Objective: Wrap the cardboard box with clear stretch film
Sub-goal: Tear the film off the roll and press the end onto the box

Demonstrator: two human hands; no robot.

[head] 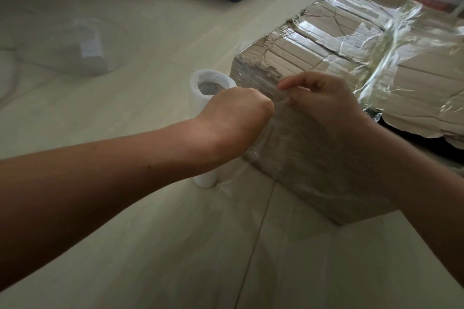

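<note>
the cardboard box point(313, 57) sits on the pale tiled floor, brown and worn, its top flaps creased and torn at the edges. clear film point(301, 148) clings in shiny, wrinkled layers over its near side and across the top, where it bunches into a glossy band. the roll point(195, 83) stands upright on the floor just beside the box's near left corner, white with a hollow core, and a thin sheet of film stretches from it to the box.

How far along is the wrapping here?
Done: stretch film covers the cardboard box top and near side. In hand: left hand and right hand grip film against the near side, film roll standing beside the corner. Left: probably tearing off and smoothing; far sides unseen.
</note>
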